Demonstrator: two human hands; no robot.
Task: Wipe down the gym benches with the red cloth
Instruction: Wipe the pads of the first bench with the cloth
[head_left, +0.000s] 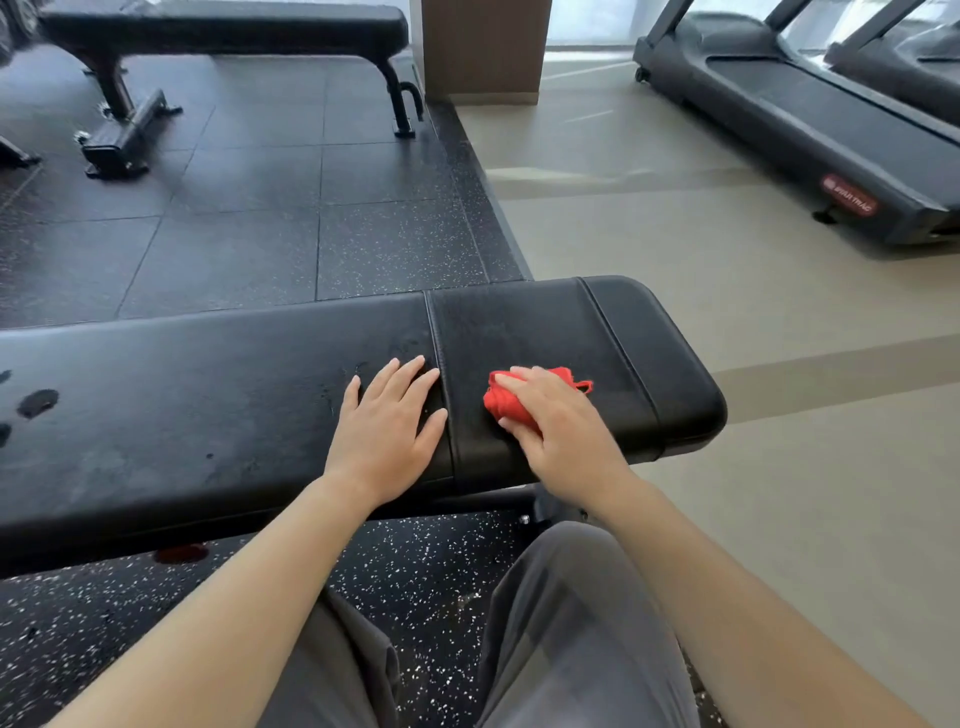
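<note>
Red cloth (511, 402) bunched on near black bench (208, 405), right of seam; far bench (223, 26) bare.

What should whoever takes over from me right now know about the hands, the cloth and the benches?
Right hand: pressing the bunched red cloth onto the near bench, on the middle pad section near its right end.
Left hand: flat and open on the pad, just left of the seam, holding nothing.
Done: cannot tell how much has been wiped.
Left: dark marks still show at the pad's far left. The second bench stands beyond, top left, with no hand on it.
</note>
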